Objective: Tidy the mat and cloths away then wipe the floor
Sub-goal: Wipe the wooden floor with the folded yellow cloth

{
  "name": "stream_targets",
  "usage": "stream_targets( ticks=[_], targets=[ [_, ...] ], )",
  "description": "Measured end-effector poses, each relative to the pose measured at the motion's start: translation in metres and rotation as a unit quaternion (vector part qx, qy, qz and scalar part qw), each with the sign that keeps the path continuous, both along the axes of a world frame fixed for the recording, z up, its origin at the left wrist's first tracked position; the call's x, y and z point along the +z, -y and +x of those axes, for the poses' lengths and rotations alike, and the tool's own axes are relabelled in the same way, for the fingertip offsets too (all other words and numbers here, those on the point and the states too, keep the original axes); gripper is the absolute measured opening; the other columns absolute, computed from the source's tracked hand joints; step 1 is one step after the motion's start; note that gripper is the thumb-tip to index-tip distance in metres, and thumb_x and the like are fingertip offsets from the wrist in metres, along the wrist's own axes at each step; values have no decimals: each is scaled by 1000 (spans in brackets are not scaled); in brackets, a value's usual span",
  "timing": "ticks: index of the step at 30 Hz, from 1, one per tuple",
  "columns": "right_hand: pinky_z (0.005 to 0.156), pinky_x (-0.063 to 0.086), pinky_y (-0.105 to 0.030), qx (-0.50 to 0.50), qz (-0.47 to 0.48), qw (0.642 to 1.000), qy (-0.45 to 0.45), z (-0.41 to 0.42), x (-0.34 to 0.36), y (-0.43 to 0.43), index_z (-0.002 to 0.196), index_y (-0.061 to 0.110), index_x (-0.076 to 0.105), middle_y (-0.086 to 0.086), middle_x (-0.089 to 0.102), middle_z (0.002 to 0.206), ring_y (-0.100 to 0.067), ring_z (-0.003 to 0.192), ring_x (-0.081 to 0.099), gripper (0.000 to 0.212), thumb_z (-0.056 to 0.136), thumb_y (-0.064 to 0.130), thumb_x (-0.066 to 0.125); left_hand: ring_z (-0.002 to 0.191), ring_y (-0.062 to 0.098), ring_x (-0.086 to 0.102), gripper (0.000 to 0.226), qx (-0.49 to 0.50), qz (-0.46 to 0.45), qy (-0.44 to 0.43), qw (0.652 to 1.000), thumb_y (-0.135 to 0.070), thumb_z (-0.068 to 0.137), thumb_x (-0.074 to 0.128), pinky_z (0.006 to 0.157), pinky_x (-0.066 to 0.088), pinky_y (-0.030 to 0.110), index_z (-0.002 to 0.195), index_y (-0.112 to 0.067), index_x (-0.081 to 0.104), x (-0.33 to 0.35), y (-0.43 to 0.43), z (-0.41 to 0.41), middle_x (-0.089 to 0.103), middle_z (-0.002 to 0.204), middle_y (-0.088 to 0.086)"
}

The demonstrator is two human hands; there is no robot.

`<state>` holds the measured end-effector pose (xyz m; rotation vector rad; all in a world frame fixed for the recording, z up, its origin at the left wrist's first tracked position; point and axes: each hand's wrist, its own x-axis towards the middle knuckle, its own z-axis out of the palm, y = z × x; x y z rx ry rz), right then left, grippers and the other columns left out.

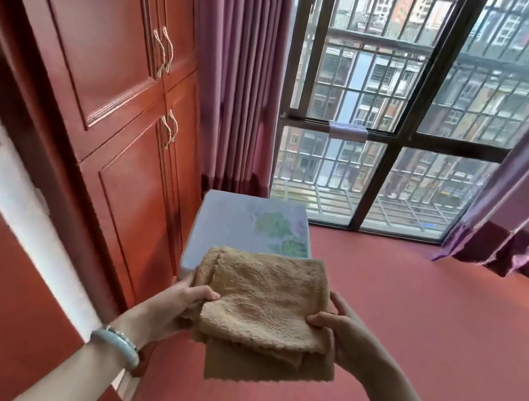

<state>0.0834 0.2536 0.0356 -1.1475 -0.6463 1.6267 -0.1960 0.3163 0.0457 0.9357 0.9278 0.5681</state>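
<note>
Right now you hold the folded tan fleece cloth (260, 303) in the air with both hands, just below the middle of your view. Your left hand (177, 304) grips its edge at 9 o'clock, thumb on top and fingers curled underneath; your right hand (339, 330) pinches the opposite edge at 3 o'clock in the same way. The cloth's loose lower layers hang down toward 6 o'clock. A pale green bangle (115, 345) sits on your left wrist.

Just beyond the cloth, at its 12 o'clock, the folded pale blue mat (228, 225) with a leaf print lies on the red floor (426, 330), close against the red wardrobe (106, 54) that fills your 9 to 11 o'clock. Purple curtains (238, 74) hang at 12 and at 2 o'clock, either side of the barred window (393, 99). A small pale cloth (348, 131) is wrapped round the window's cross rail.
</note>
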Motion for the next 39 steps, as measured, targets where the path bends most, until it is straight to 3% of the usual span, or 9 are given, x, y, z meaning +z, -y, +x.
stream_targets(
  ticks=[5, 8, 13, 18, 23, 26, 31, 35, 39],
  targets=[
    [72, 57, -37, 11, -31, 999, 13, 41, -2, -78, 120, 18, 55, -18, 70, 98, -32, 88, 66, 71, 55, -8, 66, 51, 14, 38, 57, 7, 8, -28, 1000, -19, 70, 71, 49, 34, 23, 115, -49, 54, -5, -72, 36, 45, 76, 7],
    [81, 53, -43, 20, -45, 999, 13, 55, -9, -122, 124, 18, 52, -21, 66, 110, -35, 94, 65, 75, 54, -6, 68, 40, 9, 33, 52, 17, -2, -38, 999, -11, 78, 63, 42, 27, 19, 119, -40, 51, -8, -109, 48, 41, 55, -1],
    [97, 42, -51, 33, -44, 998, 13, 64, -18, -194, 119, 15, 56, -24, 62, 114, -37, 96, 63, 67, 56, -5, 66, 37, 6, 44, 46, 24, -5, -37, 999, -2, 87, 52, 39, 31, 16, 122, -32, 46, -10, -174, 64, 55, 50, -8],
    [89, 49, -46, 31, -53, 998, 13, 71, -41, -277, 120, 20, 58, -24, 63, 114, -38, 98, 63, 68, 57, -5, 67, 45, 9, 56, 63, 14, -22, -26, 999, -12, 63, 58, 42, 43, 18, 122, -29, 46, -30, -259, 67, 64, 60, -3],
    [84, 52, -41, 16, -55, 998, 12, 68, -62, -367, 122, 18, 55, -23, 62, 112, -35, 97, 62, 69, 58, -4, 67, 42, 7, 53, 62, -11, -44, -48, 998, -11, 62, 58, 40, 42, 21, 120, -25, 45, -58, -360, 66, 59, 52, -6],
    [82, 54, -41, 4, -75, 997, 11, 67, -78, -414, 124, 18, 53, -23, 62, 114, -34, 97, 63, 72, 58, -4, 68, 50, 9, 59, 68, -22, -41, -61, 997, -9, 66, 59, 45, 45, 25, 129, -28, 41, -66, -411, 64, 65, 63, -6],
    [76, 56, -37, -31, -102, 994, 37, 65, -108, -471, 126, 21, 52, -22, 61, 114, -34, 99, 62, 74, 57, -4, 64, 36, 7, 50, 72, -41, -48, -76, 995, 10, 75, 48, 36, 41, 21, 135, -25, 33, -95, -477, 69, 58, 52, -10],
    [87, 52, -45, -31, -130, 989, 69, 64, -143, -503, 122, 26, 52, -20, 64, 108, -33, 97, 62, 72, 57, -4, 62, 58, 13, 61, 82, -42, -48, -122, 991, 4, 62, 51, 45, 49, 29, 136, -25, 35, -138, -516, 72, 62, 87, 1],
    [62, 54, -31, 33, -145, 967, 206, 69, -191, -535, 133, 29, 44, -14, 63, 94, -25, 84, 64, 74, 72, -8, 62, 94, 10, 59, 74, -24, 11, -200, 979, 18, 75, 46, 66, 51, 21, 138, -20, 35, -190, -543, 83, 59, 106, -6]
  ],
)
